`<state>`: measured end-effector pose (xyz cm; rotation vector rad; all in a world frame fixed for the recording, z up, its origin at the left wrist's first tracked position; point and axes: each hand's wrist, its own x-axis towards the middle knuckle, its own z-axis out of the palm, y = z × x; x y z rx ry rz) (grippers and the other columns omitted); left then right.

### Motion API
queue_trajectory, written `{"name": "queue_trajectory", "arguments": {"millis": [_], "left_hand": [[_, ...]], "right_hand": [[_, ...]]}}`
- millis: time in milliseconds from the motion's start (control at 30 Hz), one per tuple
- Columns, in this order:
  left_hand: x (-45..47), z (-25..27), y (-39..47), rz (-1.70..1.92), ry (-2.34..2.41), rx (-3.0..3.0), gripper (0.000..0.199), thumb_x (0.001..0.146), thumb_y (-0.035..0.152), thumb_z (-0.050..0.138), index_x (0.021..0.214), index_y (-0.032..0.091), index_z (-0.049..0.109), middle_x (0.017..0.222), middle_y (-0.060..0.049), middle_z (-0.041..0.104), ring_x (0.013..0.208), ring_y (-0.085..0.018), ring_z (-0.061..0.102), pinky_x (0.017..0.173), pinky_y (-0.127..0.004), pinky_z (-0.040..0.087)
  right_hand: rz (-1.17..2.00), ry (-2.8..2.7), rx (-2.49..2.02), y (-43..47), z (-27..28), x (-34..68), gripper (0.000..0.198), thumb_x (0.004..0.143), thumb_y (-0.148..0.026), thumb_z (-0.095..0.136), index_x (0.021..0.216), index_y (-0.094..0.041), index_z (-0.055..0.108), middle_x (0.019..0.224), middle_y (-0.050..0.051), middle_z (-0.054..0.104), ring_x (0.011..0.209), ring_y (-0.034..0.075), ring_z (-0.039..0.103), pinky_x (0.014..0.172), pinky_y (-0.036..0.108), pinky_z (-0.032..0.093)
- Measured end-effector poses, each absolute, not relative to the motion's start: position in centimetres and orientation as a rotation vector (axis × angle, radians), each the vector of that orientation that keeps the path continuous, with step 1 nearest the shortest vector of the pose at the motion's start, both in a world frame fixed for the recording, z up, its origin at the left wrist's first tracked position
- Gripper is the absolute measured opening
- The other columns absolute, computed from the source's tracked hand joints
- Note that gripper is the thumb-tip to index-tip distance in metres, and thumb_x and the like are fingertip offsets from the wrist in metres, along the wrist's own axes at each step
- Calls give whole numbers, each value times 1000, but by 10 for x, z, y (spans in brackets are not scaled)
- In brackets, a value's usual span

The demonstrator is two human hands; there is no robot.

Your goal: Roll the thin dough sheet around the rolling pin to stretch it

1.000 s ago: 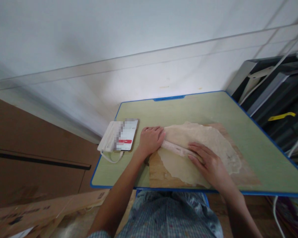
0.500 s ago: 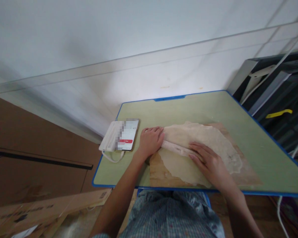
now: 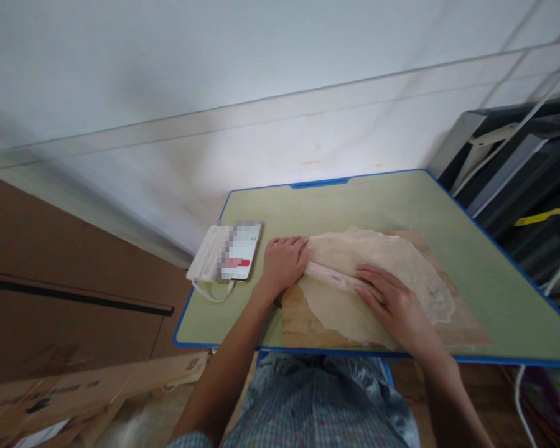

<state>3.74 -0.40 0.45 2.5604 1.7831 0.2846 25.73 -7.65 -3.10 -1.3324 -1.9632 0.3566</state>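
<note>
A flour-coated rolling pin (image 3: 331, 275) lies slantwise across a wide, thin sheet of dough (image 3: 401, 256). My left hand (image 3: 285, 262) is closed over the pin's left end, fingers pointing away from me. Over its right end rests my right hand (image 3: 394, 306), fingers curved around the pin and the thumb along the near side. Both ends of the pin are hidden under the hands. Beneath the dough is a wooden board (image 3: 303, 322), bare at its near left corner and along the right. The dough's edge is uneven, with a wrinkled patch at the right.
The board sits on a green tabletop (image 3: 270, 208) with a blue rim. Left of my left hand lie a phone (image 3: 243, 252) and a white power bank (image 3: 208, 255), joined by a white cable. Cardboard (image 3: 74, 323) stands at the left, dark folded items (image 3: 532, 168) at the right.
Both hands and the rolling pin keep nearly the same place on the dough. The view has shifted very slightly, and the red area on the phone screen looks different.
</note>
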Motion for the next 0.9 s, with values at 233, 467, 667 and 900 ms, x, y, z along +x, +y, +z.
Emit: {"name": "queue_trajectory", "arguments": {"millis": [233,467,667,900], "left_hand": [[37,3,-3,293,1779,2574,34,94,33,34,116,21,58,117,-4,64,105,-20,58,91,-37,37],[35,4,-6,285,1761,2581,35,95,33,33,119,22,55,122,-4,62,110,-19,55,95,-38,35],[30,6,-17,261,1769,2595,37,95,32,33,124,20,52,131,-6,55,120,-22,48,98,-39,33],[31,6,-15,230,1777,2606,36,95,31,32,123,21,53,130,-6,56,119,-21,49,98,-39,34]], "right_hand": [[363,-1952,-1323,-76,-32,259,31,89,-39,46,106,-18,61,109,11,66,105,24,60,92,44,49],[362,-1956,-1323,-77,-32,258,30,89,-39,45,105,-19,61,110,11,66,104,24,60,92,44,49],[342,-1970,-1317,-76,-31,258,31,89,-38,46,104,-17,62,109,11,66,104,23,60,91,41,50],[362,-1942,-1330,-75,-32,258,30,89,-39,45,104,-19,62,109,10,67,104,24,60,91,44,49]]}}
